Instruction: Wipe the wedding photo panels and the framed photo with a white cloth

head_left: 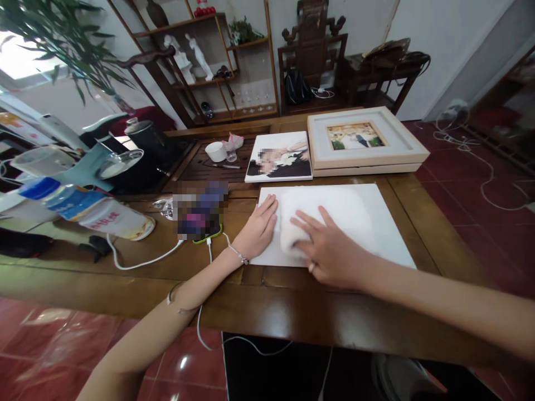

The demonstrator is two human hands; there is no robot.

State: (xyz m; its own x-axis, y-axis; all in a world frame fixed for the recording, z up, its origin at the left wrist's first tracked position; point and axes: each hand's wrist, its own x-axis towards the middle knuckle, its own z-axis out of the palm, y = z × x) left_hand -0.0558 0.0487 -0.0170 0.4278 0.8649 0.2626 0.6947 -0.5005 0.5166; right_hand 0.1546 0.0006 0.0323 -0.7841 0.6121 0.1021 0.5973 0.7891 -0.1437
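Observation:
A white panel [393, 239] lies on the wooden table in front of me. My left hand [259, 227] rests flat on the panel's left edge, its fingers stretched out and holding nothing. On the panel's surface my right hand [330, 248] holds a folded white cloth [292, 209], fingers spread over its top and slightly blurred. Parts of the cloth and panel are hidden under that hand. Just behind the panel are a white-edged photo print [278, 159] and a pale wooden picture frame [368, 159] with a small photo set in a wide mount.
Left of my left hand is a phone [203, 217] with a white charging cable [146, 263]. A blue-capped plastic bottle [112, 217] lies tilted farther left, before a dark pot [129, 170]. A white cup [216, 151] stands on the tea tray [188, 172].

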